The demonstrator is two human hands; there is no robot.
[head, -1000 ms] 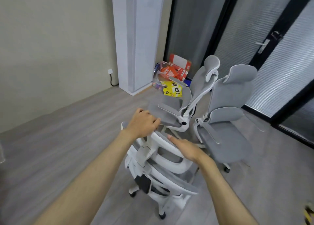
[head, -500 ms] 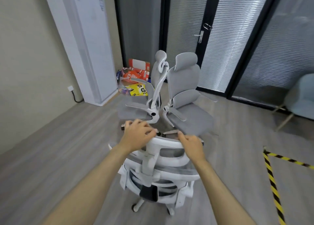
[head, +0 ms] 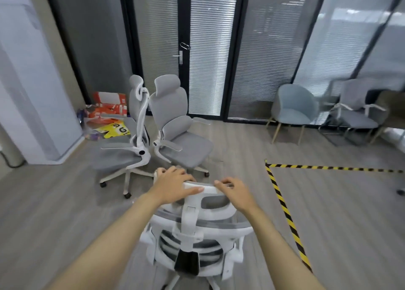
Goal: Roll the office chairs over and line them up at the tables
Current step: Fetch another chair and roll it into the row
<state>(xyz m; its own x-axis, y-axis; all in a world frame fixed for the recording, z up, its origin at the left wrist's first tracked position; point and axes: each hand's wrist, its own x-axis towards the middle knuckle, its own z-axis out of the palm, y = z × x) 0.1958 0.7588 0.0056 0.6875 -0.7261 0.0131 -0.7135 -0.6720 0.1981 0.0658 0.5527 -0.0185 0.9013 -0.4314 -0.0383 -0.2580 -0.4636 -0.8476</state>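
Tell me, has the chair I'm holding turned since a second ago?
Yes. The held chair, gripped by the left hand and right hand, has swung rightward: it pointed toward the white cabinet, now toward the glass door.

**Three grey-and-white office chairs, one held**

Near chair (head: pixel 192 235): white frame, grey mesh back, seen from behind, upright, headrest top under both hands — left hand (head: pixel 173 186) and right hand (head: pixel 235 193) gripping its rim. Two more chairs beyond the hands, upright on castor bases, standing just beside each other: side-on chair (head: pixel 127 145) past the left hand, seat turned left; front-facing chair (head: pixel 177 134) straight past the hands, armrests out, seat angled right.
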